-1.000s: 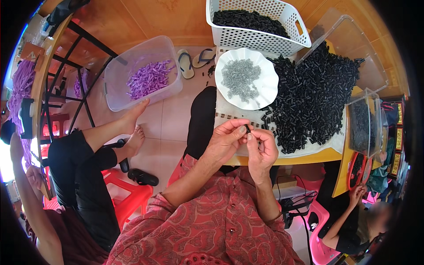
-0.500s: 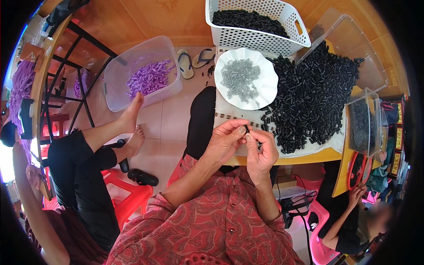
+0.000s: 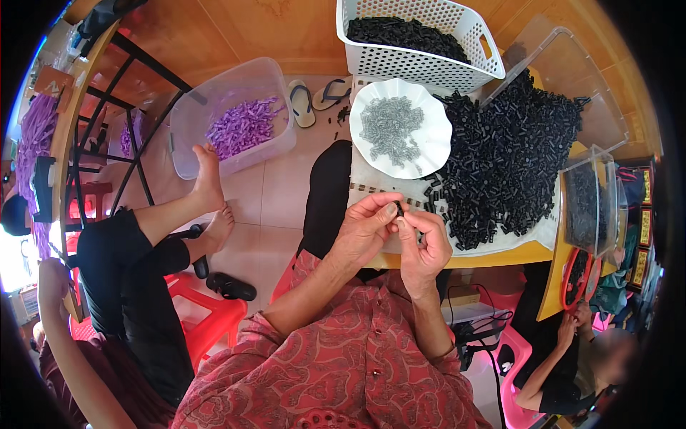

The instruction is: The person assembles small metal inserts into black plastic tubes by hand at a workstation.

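Observation:
Over the table's near edge my two hands meet at the fingertips. My left hand (image 3: 363,227) pinches a small black cylindrical part (image 3: 399,208) between thumb and fingers. From the other side my right hand (image 3: 424,249) closes thumb and forefinger at the same part; anything smaller in the right fingers is hidden. Just beyond lies a white scalloped plate (image 3: 436,154) holding a heap of small clear pieces (image 3: 391,129). To its right spreads a large pile of black cylindrical parts (image 3: 507,164) on a white cloth (image 3: 364,187).
A white perforated basket (image 3: 421,69) of black parts stands at the back, beside a tipped clear bin (image 3: 600,100). On the floor, left, is a clear tub (image 3: 187,136) with purple pieces. One person sits at left, legs bare below the knee; another works at far right.
My hands keep nearly the same pose around the black part. The person at left has shifted a foot and an arm; the one at right has moved their hands slightly.

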`<action>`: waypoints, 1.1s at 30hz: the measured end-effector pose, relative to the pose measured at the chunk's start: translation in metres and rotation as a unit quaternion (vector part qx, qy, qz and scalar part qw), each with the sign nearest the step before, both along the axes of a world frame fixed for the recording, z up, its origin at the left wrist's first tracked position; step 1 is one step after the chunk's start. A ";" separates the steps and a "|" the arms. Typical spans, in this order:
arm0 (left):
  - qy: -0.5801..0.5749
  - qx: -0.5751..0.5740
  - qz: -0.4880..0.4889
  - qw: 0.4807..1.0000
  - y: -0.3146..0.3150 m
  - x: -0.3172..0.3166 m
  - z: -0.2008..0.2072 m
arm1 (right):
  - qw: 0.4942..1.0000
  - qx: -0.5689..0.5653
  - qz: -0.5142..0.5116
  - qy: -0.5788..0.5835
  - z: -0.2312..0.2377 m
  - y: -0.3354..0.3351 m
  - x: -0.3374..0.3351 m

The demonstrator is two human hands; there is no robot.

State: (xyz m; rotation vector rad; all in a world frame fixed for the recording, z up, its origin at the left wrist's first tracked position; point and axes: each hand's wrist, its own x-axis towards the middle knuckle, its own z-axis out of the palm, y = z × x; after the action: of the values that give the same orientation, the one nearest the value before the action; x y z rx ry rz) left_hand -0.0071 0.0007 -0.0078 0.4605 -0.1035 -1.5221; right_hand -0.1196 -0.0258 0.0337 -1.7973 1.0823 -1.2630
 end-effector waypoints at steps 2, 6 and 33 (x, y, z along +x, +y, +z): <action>-0.004 -0.001 0.002 1.000 0.000 0.000 0.000 | 1.000 0.007 0.003 -0.001 -0.002 -0.001 -0.002; 0.000 -0.004 -0.002 1.000 0.000 0.000 -0.001 | 0.998 0.054 0.019 -0.020 -0.002 -0.003 -0.006; 0.037 0.018 0.000 0.999 0.000 0.001 0.001 | 0.990 0.094 0.008 -0.101 -0.003 0.007 0.006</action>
State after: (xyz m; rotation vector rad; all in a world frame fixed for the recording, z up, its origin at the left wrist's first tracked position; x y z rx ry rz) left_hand -0.0065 0.0003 -0.0066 0.4332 -0.0183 -1.5417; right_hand -0.1137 -0.0189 0.0308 -1.4999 1.0342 -1.2593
